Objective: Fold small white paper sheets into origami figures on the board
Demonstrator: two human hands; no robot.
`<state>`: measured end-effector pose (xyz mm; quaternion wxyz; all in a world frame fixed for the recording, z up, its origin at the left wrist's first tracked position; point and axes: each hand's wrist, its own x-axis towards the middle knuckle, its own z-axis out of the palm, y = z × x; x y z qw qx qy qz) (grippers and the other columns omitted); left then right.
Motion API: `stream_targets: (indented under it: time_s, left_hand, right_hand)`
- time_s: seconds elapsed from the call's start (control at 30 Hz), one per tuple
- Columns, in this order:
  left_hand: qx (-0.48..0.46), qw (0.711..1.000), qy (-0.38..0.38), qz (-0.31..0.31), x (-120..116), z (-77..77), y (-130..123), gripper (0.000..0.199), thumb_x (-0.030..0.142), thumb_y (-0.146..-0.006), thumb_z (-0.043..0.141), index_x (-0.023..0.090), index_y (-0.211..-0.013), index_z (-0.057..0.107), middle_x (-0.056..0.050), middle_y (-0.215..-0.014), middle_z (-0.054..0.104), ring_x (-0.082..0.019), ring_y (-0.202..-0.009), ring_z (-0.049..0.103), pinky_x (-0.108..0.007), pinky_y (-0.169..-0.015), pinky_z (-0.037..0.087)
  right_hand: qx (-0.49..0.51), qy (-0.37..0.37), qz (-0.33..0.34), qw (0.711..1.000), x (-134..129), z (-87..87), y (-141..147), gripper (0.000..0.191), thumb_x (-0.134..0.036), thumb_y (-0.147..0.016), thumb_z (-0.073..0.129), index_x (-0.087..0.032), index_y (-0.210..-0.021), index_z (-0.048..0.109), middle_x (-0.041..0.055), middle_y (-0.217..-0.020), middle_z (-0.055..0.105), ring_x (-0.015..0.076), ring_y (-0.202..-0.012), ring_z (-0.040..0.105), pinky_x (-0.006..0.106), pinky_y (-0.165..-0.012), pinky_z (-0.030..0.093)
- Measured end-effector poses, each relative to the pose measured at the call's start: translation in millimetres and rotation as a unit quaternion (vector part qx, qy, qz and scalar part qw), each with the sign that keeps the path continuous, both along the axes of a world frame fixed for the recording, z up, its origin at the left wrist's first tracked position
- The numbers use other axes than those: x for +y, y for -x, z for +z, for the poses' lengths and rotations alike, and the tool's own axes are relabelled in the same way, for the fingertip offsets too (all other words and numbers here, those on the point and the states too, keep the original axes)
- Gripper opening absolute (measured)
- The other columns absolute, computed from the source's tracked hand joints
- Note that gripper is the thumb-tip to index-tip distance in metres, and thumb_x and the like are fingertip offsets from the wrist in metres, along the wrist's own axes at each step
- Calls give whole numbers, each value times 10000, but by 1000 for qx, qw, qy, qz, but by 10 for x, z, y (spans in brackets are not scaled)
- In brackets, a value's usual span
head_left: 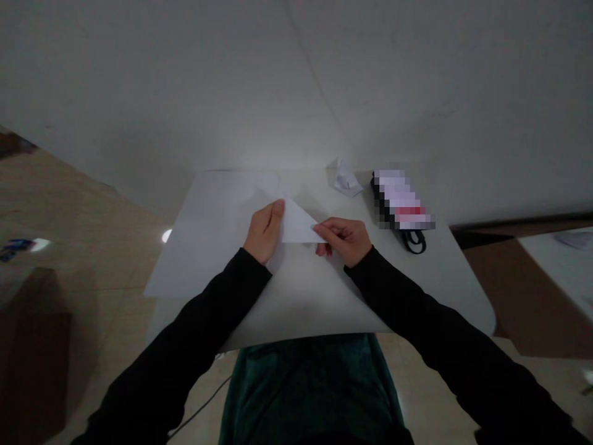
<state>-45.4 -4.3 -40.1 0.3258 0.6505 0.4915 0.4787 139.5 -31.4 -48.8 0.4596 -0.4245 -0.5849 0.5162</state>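
A small white sheet of paper folded into a triangle [298, 224] is held between my two hands, over the white table. My left hand [265, 230] grips its left edge, thumb on top and the other fingers mostly hidden behind. At the right-hand point of the triangle, my right hand [345, 239] pinches the paper between thumb and forefinger. Larger white paper [204, 235] lies flat to the left, partly beneath my left forearm. Beyond my right hand sits a small folded paper shape [346, 179].
A phone-like object with a blurred screen [401, 194] and a black strap [414, 241] lies at the right of the white table [296, 309]. The wall [296, 93] rises behind the table. Dark green cloth [310, 389] covers my lap. Another white surface [560, 266] stands at far right.
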Motion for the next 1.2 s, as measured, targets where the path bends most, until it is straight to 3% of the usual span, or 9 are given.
stream_targets:
  time_s: [0.1, 0.33, 0.5, 0.6, 0.67, 0.83, 0.93, 1.07, 1.2]
  left_hand:
    - [-26, 1000, 1, 15, -30, 27, -40, 502, 573, -899, 412, 189, -576, 390, 20, -533, 366, -104, -487, 332, -253, -443, 270]
    - [-1, 997, -28, 66, -45, 95, -49, 483, 494, -887, 490, 184, -539, 363, 34, -524, 272, -95, -481, 256, -249, -437, 219]
    - [5, 1000, -6, 11, -63, 92, -73, 456, 460, -886, 502, 182, -539, 400, 31, -517, 299, -94, -477, 279, -241, -423, 217]
    - [1, 1000, 6, -13, -102, 76, -112, 437, 465, -886, 501, 182, -556, 455, 27, -514, 345, -98, -480, 323, -235, -419, 240]
    - [2, 1000, 6, -19, -130, 70, -136, 410, 459, -893, 494, 181, -592, 501, 25, -524, 393, -99, -483, 357, -231, -424, 266]
    - [-20, 1000, -4, 18, -171, 67, -189, 382, 444, -916, 463, 185, -637, 496, 25, -549, 426, -101, -496, 389, -231, -454, 322]
    - [-28, 999, 0, 22, -184, 58, -220, 432, 492, -938, 387, 184, -664, 516, 6, -569, 471, -113, -507, 423, -240, -460, 342]
    - [-24, 999, 10, -28, -195, 62, -224, 470, 572, -917, 369, 186, -868, 634, -21, -630, 559, -131, -523, 482, -250, -479, 376]
    - [-37, 998, -8, -59, -195, 64, -186, 576, 650, -891, 316, 205, -1144, 580, -22, -641, 576, -145, -517, 505, -262, -492, 410]
  right_hand:
    - [12, 17, 8, 1000, 3, -38, 22, 326, -453, -791, 649, -130, -746, 641, -9, -478, 626, 70, -329, 470, 202, -358, 411]
    - [-8, 53, 117, 992, -72, -6, 59, 370, -505, -803, 621, -135, -811, 636, -28, -476, 605, 65, -373, 490, 184, -393, 416]
    - [63, 64, 90, 992, -26, 40, 67, 420, -570, -788, 593, -153, -755, 619, -21, -604, 588, 75, -488, 545, 196, -434, 482]
    - [117, 122, 95, 981, 6, 0, 69, 415, -546, -720, 685, -175, -887, 605, -39, -658, 583, 81, -529, 572, 188, -442, 508]
    - [151, 161, 134, 966, -12, -27, 82, 458, -528, -728, 690, -199, -1020, 560, -33, -736, 600, 100, -563, 611, 194, -427, 517]
    - [226, 207, 254, 917, -132, -6, 163, 541, -496, -844, 572, -333, -1293, 319, 22, -1019, 618, 161, -707, 691, 226, -437, 546]
    - [222, 234, 276, 905, -136, 26, 186, 586, -579, -869, 472, -362, -1343, 206, 35, -1018, 636, 186, -724, 701, 237, -435, 546]
    - [170, 302, 307, 886, -55, 52, 131, 615, -700, -872, 236, -276, -1315, 257, 23, -810, 643, 217, -617, 700, 233, -390, 509]
    - [146, 267, 303, 903, -29, 67, 81, 610, -658, -881, 324, -278, -1341, 200, 11, -789, 655, 200, -566, 694, 217, -397, 504]
